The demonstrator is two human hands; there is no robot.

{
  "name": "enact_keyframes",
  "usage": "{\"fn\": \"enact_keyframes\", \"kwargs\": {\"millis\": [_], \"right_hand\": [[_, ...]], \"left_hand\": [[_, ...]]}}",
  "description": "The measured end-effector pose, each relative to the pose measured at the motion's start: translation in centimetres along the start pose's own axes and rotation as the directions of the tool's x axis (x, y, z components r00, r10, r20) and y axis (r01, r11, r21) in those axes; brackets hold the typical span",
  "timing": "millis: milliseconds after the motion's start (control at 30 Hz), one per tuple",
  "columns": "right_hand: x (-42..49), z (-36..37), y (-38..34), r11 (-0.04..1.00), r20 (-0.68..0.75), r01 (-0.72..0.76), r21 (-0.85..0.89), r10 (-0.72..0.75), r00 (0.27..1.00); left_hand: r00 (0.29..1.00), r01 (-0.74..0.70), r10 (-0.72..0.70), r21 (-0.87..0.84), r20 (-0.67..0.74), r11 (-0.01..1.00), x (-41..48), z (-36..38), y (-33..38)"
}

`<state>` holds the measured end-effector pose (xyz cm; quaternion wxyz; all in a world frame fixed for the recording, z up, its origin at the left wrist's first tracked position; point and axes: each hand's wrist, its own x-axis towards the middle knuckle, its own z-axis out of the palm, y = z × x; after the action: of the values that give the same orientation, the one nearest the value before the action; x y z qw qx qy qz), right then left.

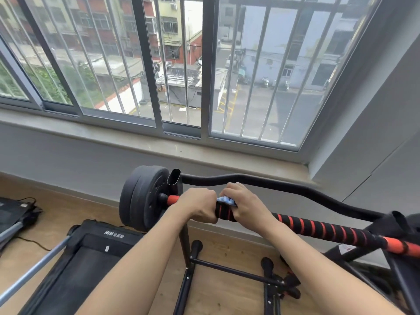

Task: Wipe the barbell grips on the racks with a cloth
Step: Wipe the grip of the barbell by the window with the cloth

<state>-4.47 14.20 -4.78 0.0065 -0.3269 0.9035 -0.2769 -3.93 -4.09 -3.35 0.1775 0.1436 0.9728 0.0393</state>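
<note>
A barbell lies across a black rack point(185, 242), its grip point(322, 229) wrapped in black foam with red spiral stripes. Black weight plates point(141, 198) sit on its left end. My left hand point(200, 206) grips the bar just right of the red collar. Right beside it, my right hand point(243, 204) holds a blue-and-white cloth point(225, 200) wrapped against the grip; most of the cloth is hidden under the fingers. The two hands nearly touch.
A curved black bar point(261, 179) runs behind the barbell along the window sill point(136, 144). A folded treadmill point(91, 253) lies on the wooden floor at lower left. The rack's feet and crossbars point(236, 271) spread below my arms. A grey wall point(375, 133) closes the right side.
</note>
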Motion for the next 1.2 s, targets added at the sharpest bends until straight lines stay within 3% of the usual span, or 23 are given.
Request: {"fn": "enact_keyframes", "kwargs": {"millis": [67,133,200,300,367,467,600,667,733,800,867,933,1000,1100,1200], "right_hand": [[-0.1,-0.2,0.3,1.000,0.013,0.017,0.002,-0.017,1.000],[-0.1,-0.3,0.7,1.000,0.039,0.023,0.002,-0.023,0.999],[0.3,-0.5,1.0,0.999,0.070,-0.009,0.047,0.006,0.998],[1.1,-0.8,1.2,0.985,0.096,-0.081,0.153,0.067,0.993],[1.1,-0.8,1.1,0.981,0.106,-0.089,0.171,0.072,0.992],[0.8,-0.6,1.1,0.983,0.097,-0.060,0.174,0.043,0.994],[0.7,-0.8,1.0,0.989,0.073,-0.004,0.148,-0.007,0.997],[0.5,-0.9,0.8,0.990,0.068,0.024,0.136,-0.034,0.997],[0.3,-1.1,0.9,0.992,0.066,0.052,0.117,-0.060,0.996],[0.3,-1.2,1.0,0.993,0.067,0.063,0.102,-0.070,0.995],[0.5,-1.2,1.2,0.993,0.081,0.044,0.106,-0.053,0.995],[0.9,-1.0,1.4,0.993,0.086,0.013,0.116,-0.023,0.996],[1.0,-0.7,1.3,0.993,0.076,-0.008,0.115,-0.001,0.997],[0.7,-0.4,1.2,0.995,0.060,-0.002,0.102,-0.004,0.998],[0.7,-0.4,1.2,0.997,0.049,0.016,0.081,-0.021,0.999]], "left_hand": [[0.990,-0.009,0.025,-0.114,0.141,0.993,0.4,-1.0,-0.1],[0.989,-0.021,0.045,-0.167,0.142,0.986,0.5,-0.9,-0.3],[0.996,-0.039,0.032,-0.084,-0.077,0.996,0.1,0.9,-0.7],[0.878,-0.025,0.093,0.148,-0.470,0.989,-0.6,5.0,-0.5],[0.830,0.036,0.058,0.158,-0.554,0.987,-0.5,5.8,-0.1],[0.908,0.117,-0.036,0.170,-0.417,0.978,-0.5,4.1,0.6],[0.991,0.069,-0.057,0.098,-0.119,0.993,-0.1,0.9,0.6],[0.992,0.045,-0.039,-0.046,0.123,0.998,0.7,-0.3,0.2],[0.963,0.057,-0.007,-0.180,0.269,0.982,1.3,-1.0,-0.1],[0.982,0.021,0.016,-0.195,0.189,0.981,1.1,-0.8,-0.4],[0.988,-0.087,0.082,-0.040,-0.131,0.995,0.4,1.1,-1.0],[0.884,-0.139,0.195,0.159,-0.424,0.977,-0.1,3.8,-1.6],[0.805,-0.101,0.203,0.207,-0.558,0.973,-0.2,5.6,-1.8],[0.848,0.018,0.100,0.217,-0.521,0.976,-0.1,5.0,-0.8],[0.953,0.022,0.020,0.136,-0.302,0.990,-0.5,2.2,-0.1]]}}
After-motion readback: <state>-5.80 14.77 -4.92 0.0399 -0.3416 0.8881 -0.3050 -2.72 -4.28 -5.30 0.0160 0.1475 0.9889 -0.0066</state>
